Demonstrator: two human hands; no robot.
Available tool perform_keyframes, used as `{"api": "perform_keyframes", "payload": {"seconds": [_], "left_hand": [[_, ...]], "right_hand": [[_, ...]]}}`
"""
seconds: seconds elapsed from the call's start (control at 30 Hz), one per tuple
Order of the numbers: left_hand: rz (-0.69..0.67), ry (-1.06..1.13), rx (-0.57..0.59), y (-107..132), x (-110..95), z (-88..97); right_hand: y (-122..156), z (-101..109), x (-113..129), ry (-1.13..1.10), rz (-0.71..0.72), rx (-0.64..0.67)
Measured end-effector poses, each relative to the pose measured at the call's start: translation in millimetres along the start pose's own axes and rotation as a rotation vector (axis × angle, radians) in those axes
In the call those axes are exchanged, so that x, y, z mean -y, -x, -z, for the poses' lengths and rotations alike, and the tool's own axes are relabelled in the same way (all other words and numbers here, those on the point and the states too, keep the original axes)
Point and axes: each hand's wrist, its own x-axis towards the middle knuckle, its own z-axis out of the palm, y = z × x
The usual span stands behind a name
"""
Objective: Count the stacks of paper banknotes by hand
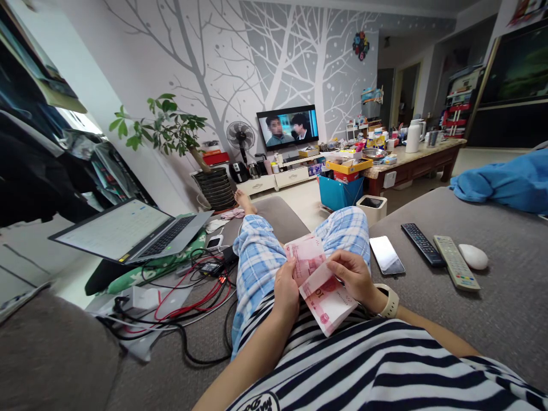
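Observation:
A stack of pink-red banknotes [327, 305] lies over my lap, its notes folded or bent across the middle. My left hand [286, 285] is closed round the stack's left side, with the thumb on top. At the upper right edge, my right hand [351, 274] pinches the corner of one banknote, which is lifted and shows a pale strip. A cream watch [390, 301] is on my right wrist. Below the hands is my striped shirt, and blue plaid trousers [257, 260] cover my legs.
On the sofa to the right lie a phone [387, 255], a black remote [423, 244], a beige remote [456, 262] and a white mouse [473, 257]. To the left are an open laptop [171, 237] and tangled cables [205, 294]. A cluttered table [411, 162] stands ahead.

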Motion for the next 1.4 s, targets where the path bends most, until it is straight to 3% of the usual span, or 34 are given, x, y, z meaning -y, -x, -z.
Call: {"api": "perform_keyframes", "payload": {"seconds": [0.17,0.4,0.6,0.83,1.0,1.27,1.4], "left_hand": [[0.011,0.007,-0.008,-1,0,0.9],[0.022,0.107,-0.048,-11,21,2.3],[0.023,0.117,-0.054,-10,22,1.5],[0.038,0.185,0.119,-8,23,-0.9],[0.090,0.177,0.178,-8,27,0.0],[0.004,0.099,0.029,-15,31,3.1],[-0.054,-0.049,-0.043,-18,34,7.6]], "right_hand": [[0,0,0,-0.022,-0.013,-0.010],[-2,0,-2,-0.123,-0.012,0.027],[-9,0,-9,-0.039,-0.048,-0.148],[-12,-2,-8,0.074,-0.082,-0.135],[-13,-2,-10,0.148,-0.071,-0.148],[-12,-2,-12,0.088,-0.047,-0.151],[-9,-2,-11,0.051,-0.010,-0.140]]}}
